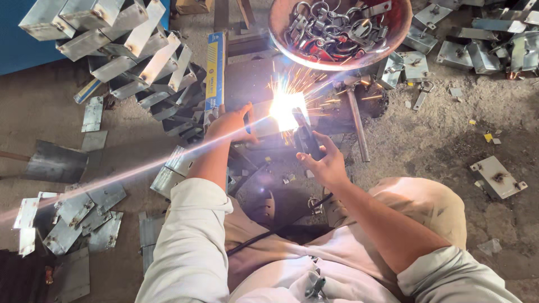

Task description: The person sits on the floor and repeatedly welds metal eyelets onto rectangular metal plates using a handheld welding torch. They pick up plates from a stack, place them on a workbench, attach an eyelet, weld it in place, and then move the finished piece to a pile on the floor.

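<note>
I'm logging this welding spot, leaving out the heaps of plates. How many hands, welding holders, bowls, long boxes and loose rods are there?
Hands: 2 (left hand, right hand)
Welding holder: 1
Round bowl of metal rings: 1
Blue and yellow box: 1
Steel rod: 1
Total: 6

Workshop floor clutter
A reddish bowl (393,33) of metal rings sits up top — folded steel brackets (129,50) are piled at left, flat plates (73,216) scattered below.
</note>
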